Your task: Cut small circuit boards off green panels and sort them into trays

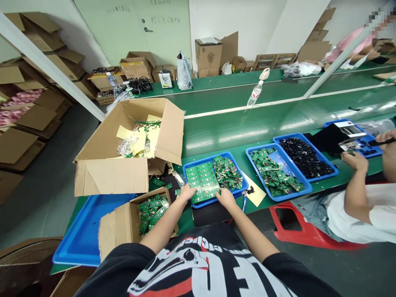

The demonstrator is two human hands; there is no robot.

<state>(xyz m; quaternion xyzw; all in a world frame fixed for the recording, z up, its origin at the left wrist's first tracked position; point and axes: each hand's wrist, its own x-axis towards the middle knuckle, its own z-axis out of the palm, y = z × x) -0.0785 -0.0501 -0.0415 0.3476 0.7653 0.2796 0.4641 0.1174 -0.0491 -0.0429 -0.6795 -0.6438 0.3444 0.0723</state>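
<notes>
Between my two hands is a green circuit board panel point(202, 180), made up of rows of small boards. My left hand point(187, 192) is closed on its lower left edge, and my right hand point(227, 198) grips its lower right corner. The panel is over the left part of a blue tray point(242, 190); whether it touches the tray I cannot tell. Small separate circuit boards point(228, 172) lie piled in the tray's right part. Left of my left hand, a small cardboard box point(120, 225) holds more green boards point(153, 212).
A large open carton point(111, 177) with paper scraps stands at left, near an empty blue tray point(82, 231). To the right are a blue tray of boards point(278, 196) and one of black parts point(305, 156). A co-worker's hand point(355, 161) works beyond, beside a red stool point(309, 237).
</notes>
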